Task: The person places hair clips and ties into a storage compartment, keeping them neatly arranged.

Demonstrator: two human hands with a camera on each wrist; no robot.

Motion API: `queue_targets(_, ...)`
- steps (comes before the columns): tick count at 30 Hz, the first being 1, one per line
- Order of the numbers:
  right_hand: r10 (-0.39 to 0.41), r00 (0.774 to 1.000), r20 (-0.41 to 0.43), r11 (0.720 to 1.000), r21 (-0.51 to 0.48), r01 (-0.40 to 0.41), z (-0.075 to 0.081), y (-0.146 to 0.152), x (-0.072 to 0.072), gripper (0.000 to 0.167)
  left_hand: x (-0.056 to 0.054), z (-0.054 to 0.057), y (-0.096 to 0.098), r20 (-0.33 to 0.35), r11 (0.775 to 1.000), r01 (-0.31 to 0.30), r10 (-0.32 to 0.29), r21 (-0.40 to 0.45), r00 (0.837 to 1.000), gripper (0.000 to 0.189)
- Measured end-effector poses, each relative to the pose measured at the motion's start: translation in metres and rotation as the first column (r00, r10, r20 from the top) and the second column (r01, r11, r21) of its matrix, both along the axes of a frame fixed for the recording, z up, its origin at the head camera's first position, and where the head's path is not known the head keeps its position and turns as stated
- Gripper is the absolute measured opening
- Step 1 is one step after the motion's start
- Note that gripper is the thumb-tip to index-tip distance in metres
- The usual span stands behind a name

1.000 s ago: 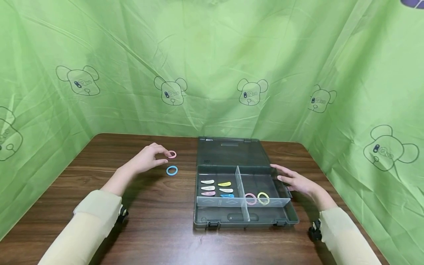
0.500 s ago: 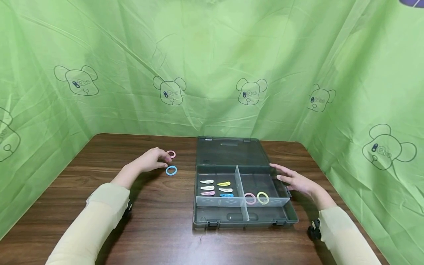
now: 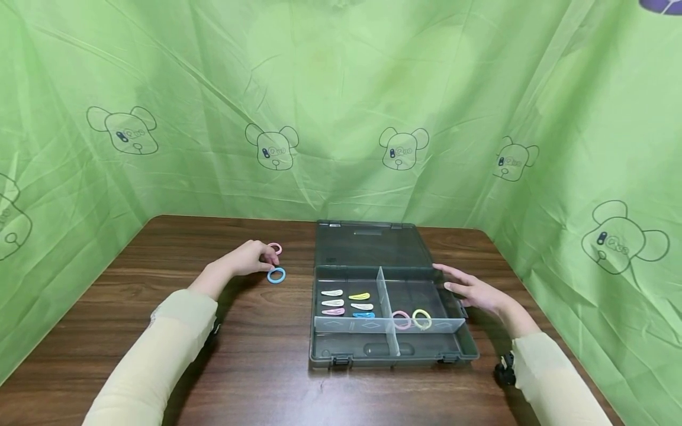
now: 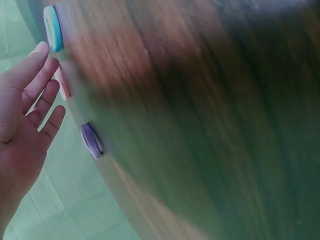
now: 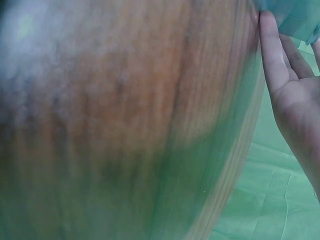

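Note:
In the head view my left hand [image 3: 247, 258] hovers low over the table, its thumb tip at the edge of a blue hair tie [image 3: 276, 275]. The left wrist view shows its fingers apart and loosely bent, beside a pink hair tie [image 4: 63, 84]; a purple hair tie [image 4: 91, 141] lies farther off, hidden by the hand from the head camera. My right hand [image 3: 479, 291] rests against the right side of a dark see-through box [image 3: 394, 359] with its lid raised back. Inside are several snap hair clips [image 3: 333, 303], a pink hair tie [image 3: 402, 320] and a yellow hair tie [image 3: 422, 319].
Clear dividers [image 3: 341, 324] split the box into compartments; the clips lie in the back left one, the two ties in the back right. The box stands on a brown wooden table [image 3: 256, 367]. A green curtain [image 3: 341, 89] with bear drawings surrounds the table.
My left hand has shifted right and toward me, from beside the loose pink hair tie to the blue one. My right hand has stayed at the box.

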State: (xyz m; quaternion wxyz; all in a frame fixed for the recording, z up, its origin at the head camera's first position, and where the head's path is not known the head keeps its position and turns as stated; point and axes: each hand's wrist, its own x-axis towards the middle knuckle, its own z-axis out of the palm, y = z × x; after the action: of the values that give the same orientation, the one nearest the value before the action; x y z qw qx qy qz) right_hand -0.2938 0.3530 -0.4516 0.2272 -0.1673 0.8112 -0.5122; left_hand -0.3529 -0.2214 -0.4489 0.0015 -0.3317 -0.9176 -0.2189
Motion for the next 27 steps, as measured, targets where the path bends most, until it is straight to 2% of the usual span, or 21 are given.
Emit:
queue_targets(5, -0.002, 1.0, 0.001, 1.0, 0.006, 0.002, -0.001, 0.0, 0.0, 0.058, 0.0, -0.001, 0.004, 0.011, 1.0, -0.001, 0.001, -0.024, 1.0, 0.007)
queue_targets(12, -0.002, 1.0, -0.017, 1.0, 0.024, 0.002, -0.003, 0.002, -0.001, 0.057, 0.001, -0.004, 0.009, -0.002, 0.999, -0.036, 0.036, -0.026, 0.999, 0.007)
queue_targets(19, -0.001, 1.0, 0.001, 1.0, 0.01, 0.001, -0.003, 0.002, -0.001, 0.057, 0.006, -0.003, 0.009, -0.025, 1.0, -0.016, 0.016, -0.013, 1.0, 0.005)
queue_targets(24, -0.032, 0.999, 0.013, 0.999, 0.032, 0.031, -0.003, 0.004, -0.001, 0.054, 0.008, -0.001, 0.01, -0.031, 0.999, -0.043, 0.043, -0.016, 0.999, 0.005)
queue_targets(27, -0.021, 1.0, 0.01, 0.999, 0.032, 0.021, -0.004, 0.006, -0.002, 0.055, 0.01, 0.002, 0.011, -0.042, 0.998, -0.066, 0.065, -0.011, 0.997, 0.004)
